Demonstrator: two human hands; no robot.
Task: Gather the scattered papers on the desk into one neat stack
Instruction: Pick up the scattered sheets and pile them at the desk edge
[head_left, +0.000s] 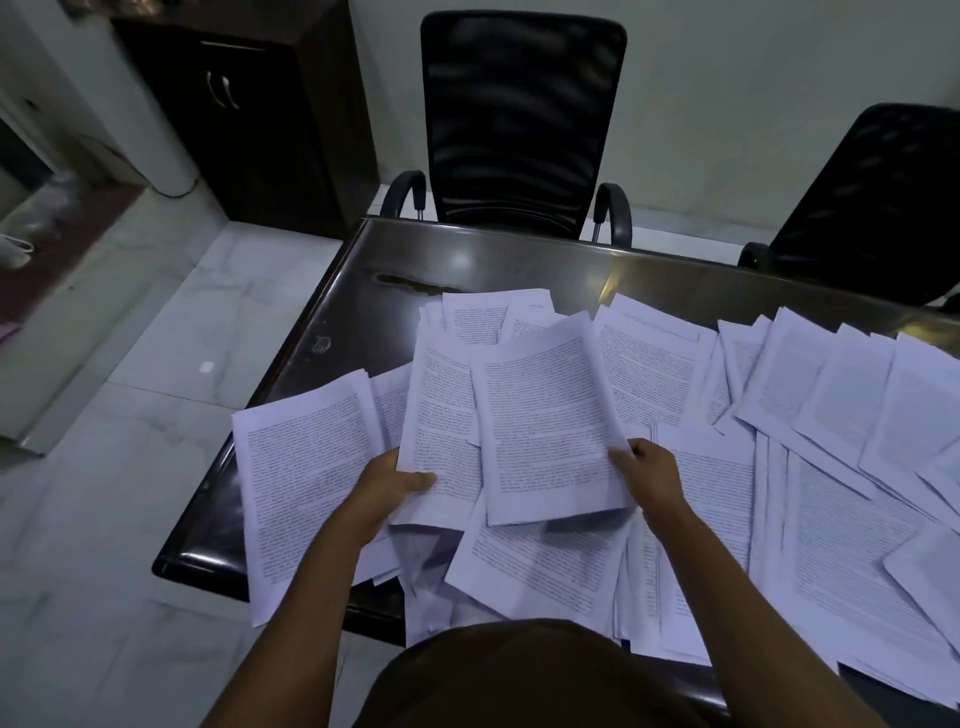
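Observation:
Several white printed sheets lie scattered over a dark glossy desk (467, 260). I hold a small bundle of sheets (540, 421) lifted above the desk's middle. My left hand (395, 488) grips the bundle's lower left corner, thumb on top. My right hand (649, 473) pinches the lower right edge of the top sheet. One loose sheet (306, 467) lies at the desk's left, overhanging its edge. More loose papers (841, 415) spread across the right side, overlapping one another.
A black mesh office chair (519, 124) stands behind the desk's far edge, another black chair (883, 208) at the far right. A dark wooden cabinet (244, 114) stands at the back left. White marble floor (130, 364) lies to the left.

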